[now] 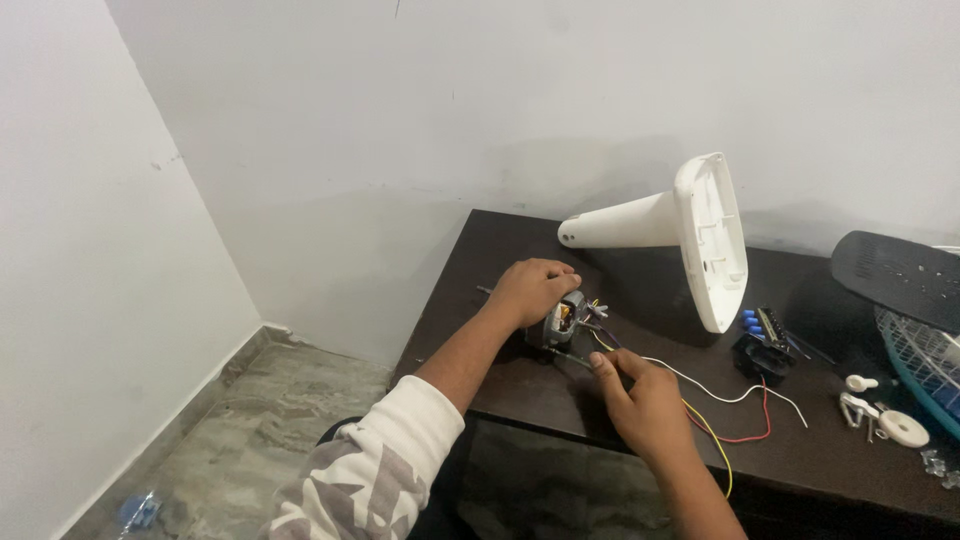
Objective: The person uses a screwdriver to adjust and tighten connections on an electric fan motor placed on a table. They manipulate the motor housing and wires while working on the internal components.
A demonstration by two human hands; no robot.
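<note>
On the near left part of a dark brown table (pixel 520 385), a small electric motor (pixel 562 322) sits under the person's left hand (pixel 532 288), which is closed over its top and back, holding it down. The right hand (pixel 645 400) lies just in front of it, fingers drawn together around what looks like a thin tool or shaft (pixel 572 357) running toward the motor's base; the view is too small to say which. Loose wires (pixel 720 400) in white, red and yellow trail from the motor across the tabletop toward the near edge.

The motor reads as dense and heavy for its size, rigid metal with exposed copper windings showing at the side. Those windings and the thin leads are the delicate parts, so the sound place to grip is the outer metal frame, as the left hand does now. The wires are limp and would snag or pull free if tugged.

Behind the hands a white plastic fan base (pixel 700 235) lies on its side, its neck pointing left. To the right are a black switch block with blue buttons (pixel 762 340), small white plastic fittings (pixel 890 415), a dark fan blade (pixel 900 275) and the edge of a pale wire fan guard (pixel 925 360).

The table's top is smooth and a little glossy. It stands against plain white walls in a corner, above a mottled grey stone floor (pixel 270 420).
</note>
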